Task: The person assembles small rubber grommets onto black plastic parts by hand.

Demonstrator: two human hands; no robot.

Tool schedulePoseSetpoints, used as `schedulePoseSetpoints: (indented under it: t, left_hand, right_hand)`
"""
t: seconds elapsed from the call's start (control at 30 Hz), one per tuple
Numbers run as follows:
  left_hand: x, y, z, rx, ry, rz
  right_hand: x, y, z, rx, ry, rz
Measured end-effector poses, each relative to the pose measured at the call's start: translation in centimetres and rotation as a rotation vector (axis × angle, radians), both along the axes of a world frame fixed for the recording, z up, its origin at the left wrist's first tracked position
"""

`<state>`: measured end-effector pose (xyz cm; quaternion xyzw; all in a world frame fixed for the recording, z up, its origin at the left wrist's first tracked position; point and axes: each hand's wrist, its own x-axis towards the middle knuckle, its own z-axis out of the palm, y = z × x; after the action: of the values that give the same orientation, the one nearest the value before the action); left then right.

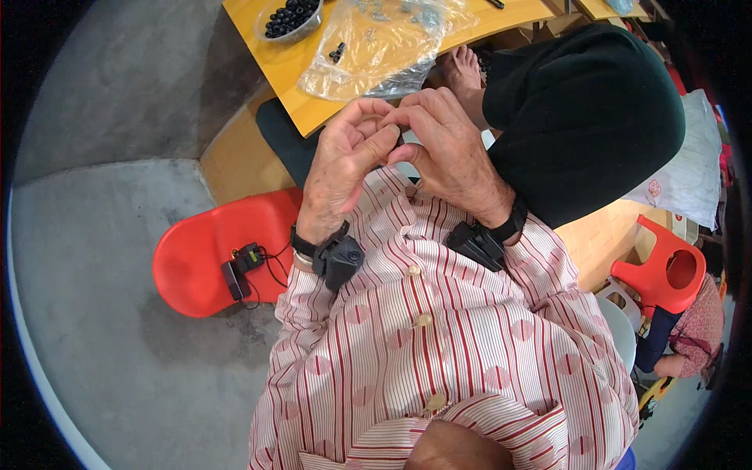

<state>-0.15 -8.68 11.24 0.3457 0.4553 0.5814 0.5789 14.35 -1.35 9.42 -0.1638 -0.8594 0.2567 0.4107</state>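
Observation:
My left hand (345, 160) and my right hand (456, 149) meet in front of my chest, near the table's front edge. Both have their fingers curled into a pinch. A bit of something small and black (400, 142) shows between them; the fingers cover most of it, so its kind is unclear. Beyond the hands, a clear plastic bag (352, 74) lies on the yellow table (270, 66). A few small black pieces (337, 52) rest on the bag, and small silvery pieces (384, 12) show at its far part.
A clear bowl (305, 30) of round black pieces stands at the table's far left. On my left, a red stool (196, 258) bears a small black device (243, 270) with cables. Another red seat (666, 270) and a person's patterned clothing (701, 317) appear at right.

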Motion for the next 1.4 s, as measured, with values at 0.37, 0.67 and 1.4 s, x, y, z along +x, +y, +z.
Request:
schedulePoseSetpoints:
  t: [0.37, 0.67, 1.4]
  left_hand:
    - [1.2, -0.1, -0.9, 0.061, -0.232, 0.143]
    - [1.8, 0.3, -1.5, 0.196, -0.212, 0.317]
    - [-0.9, -0.7, -3.0, 0.165, -0.198, 0.349]
  right_hand:
    - [0.0, 0.1, 0.6, -0.147, 0.082, -0.053]
    - [-0.2, -0.2, 0.7, -0.29, 0.075, -0.033]
    - [1.4, 0.9, -5.2, -0.089, -0.914, -0.101]
